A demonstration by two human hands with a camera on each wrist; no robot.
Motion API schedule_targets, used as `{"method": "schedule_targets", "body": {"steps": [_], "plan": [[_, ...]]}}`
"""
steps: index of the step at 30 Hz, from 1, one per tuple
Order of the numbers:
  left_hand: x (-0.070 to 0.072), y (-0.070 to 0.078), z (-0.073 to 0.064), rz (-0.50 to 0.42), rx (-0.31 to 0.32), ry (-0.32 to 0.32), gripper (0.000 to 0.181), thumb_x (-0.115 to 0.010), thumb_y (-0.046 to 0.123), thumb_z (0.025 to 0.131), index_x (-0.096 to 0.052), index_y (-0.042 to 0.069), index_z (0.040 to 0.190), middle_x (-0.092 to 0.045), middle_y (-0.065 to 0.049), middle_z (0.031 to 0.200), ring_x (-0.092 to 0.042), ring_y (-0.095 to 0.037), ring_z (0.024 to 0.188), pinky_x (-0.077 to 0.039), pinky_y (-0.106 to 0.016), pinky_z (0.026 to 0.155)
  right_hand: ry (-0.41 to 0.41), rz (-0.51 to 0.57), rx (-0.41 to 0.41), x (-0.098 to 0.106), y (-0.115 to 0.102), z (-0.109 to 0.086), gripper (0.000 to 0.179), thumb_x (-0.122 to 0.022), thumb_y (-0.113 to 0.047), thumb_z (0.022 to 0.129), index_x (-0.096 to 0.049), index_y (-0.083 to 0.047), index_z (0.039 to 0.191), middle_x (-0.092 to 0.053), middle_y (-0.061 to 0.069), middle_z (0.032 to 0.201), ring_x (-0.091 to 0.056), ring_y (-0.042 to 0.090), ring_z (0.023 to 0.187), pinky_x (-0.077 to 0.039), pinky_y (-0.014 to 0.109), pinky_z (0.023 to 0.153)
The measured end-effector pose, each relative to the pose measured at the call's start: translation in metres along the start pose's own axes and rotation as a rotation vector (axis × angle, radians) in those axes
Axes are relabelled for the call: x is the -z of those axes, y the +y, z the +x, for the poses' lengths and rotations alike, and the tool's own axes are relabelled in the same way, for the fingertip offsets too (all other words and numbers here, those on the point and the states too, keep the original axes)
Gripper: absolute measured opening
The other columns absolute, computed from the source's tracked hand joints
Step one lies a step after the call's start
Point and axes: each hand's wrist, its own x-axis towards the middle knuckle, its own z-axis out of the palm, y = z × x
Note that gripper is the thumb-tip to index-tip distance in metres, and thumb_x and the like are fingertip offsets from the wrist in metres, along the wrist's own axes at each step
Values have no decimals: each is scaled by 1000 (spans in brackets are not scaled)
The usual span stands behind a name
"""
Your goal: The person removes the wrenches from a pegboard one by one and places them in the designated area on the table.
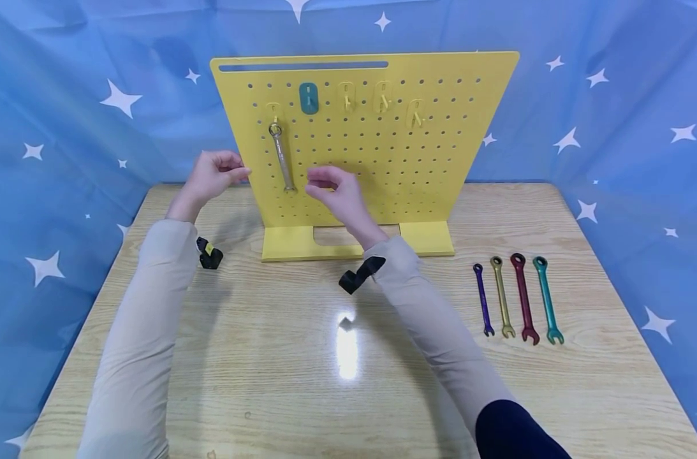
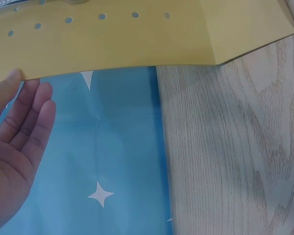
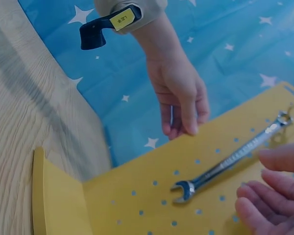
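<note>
A silver combination wrench (image 1: 282, 158) hangs by its ring end from a yellow hook at the left of the upright yellow pegboard (image 1: 446, 67), its open end down. My left hand (image 1: 213, 173) pinches the board's left edge; in the left wrist view the thumb lies on the front face and the fingers are behind the edge. Just right of the wrench's lower half is my right hand (image 1: 341, 191), its fingers loosely bent and holding nothing. The right wrist view shows that hand (image 3: 279, 191) beside the wrench shaft (image 3: 235, 156), with a gap between them.
Purple (image 1: 483, 299), gold (image 1: 502, 296), red (image 1: 523, 296) and teal (image 1: 548, 299) wrenches lie side by side at the table's right. A teal hook (image 1: 308, 99) and several yellow hooks are on the board's upper part. A blue star-patterned cloth (image 1: 612, 127) surrounds the table.
</note>
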Motion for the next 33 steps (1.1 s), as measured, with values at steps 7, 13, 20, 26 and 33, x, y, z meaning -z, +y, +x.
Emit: {"method": "schedule_targets", "body": {"steps": [7,13,20,26,33], "plan": [[0,1,0,12,4,-3,17,-66,8,88,-63,-8,88,-64,2,70,-57,-4,62,-43,-19,57,28,-32,-37,-15,-2,11,33,-69,-1,84,-62,4,115,-64,17,111,-60,22,100,-47,21,86],[1,1,-1,2,6,-12,16,-66,8,88,-64,-8,89,-64,2,71,-56,-4,62,-42,-18,57,45,-5,-81,-25,-1,20,33,-69,-2,84,-62,1,116,-64,14,111,-59,20,100,-46,20,85],[1,0,-1,5,14,-7,17,-66,10,88,-64,-7,90,-64,1,71,-56,-4,62,-43,-19,57,56,1,-93,-37,0,28,29,-67,-1,85,-63,2,113,-65,15,109,-61,20,97,-47,18,82],[1,2,-2,2,9,-2,18,-66,9,88,-65,-8,91,-63,3,70,-56,-4,61,-43,-20,57,70,-30,-90,-46,-3,31,25,-67,-1,85,-65,3,109,-67,16,103,-61,18,89,-48,18,76],[0,2,-2,9,3,0,18,-66,9,88,-65,-9,91,-64,3,70,-55,-4,61,-42,-20,57,84,-103,-105,-53,-2,31,21,-65,-6,88,-68,1,107,-67,11,98,-58,12,82,-46,17,70]]}}
